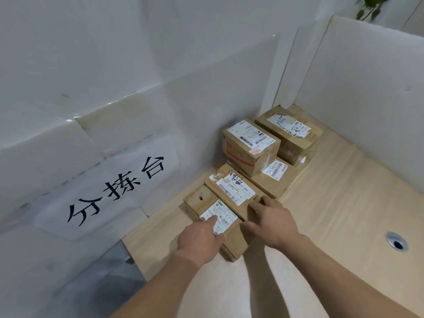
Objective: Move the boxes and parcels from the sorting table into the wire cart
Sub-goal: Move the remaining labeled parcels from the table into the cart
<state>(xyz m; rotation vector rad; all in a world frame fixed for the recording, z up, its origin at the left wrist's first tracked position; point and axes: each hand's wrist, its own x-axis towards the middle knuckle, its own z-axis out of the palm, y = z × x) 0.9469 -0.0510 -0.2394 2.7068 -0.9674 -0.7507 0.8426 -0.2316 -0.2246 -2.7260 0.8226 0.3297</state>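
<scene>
Head view, looking down at a pale wooden table (pixel 344 203) walled in by white panels. Five cardboard boxes sit in a row along the left wall. The nearest small box (pixel 206 207) carries a white label; the left hand (pixel 202 239) lies on its top with fingers stretched out flat. Just beside it, touching, is a longer box (pixel 231 191) with barcode labels and handwriting; the right hand (pixel 273 219) rests on its near end, fingers spread over the edge. Behind are a flat box (pixel 275 177), a taller labelled box (pixel 250 145) standing on it, and a corner box (pixel 289 134). A paper sign (pixel 114 187) with black characters hangs on the left wall. A round grommet hole (pixel 397 243) sits at the table's right.
</scene>
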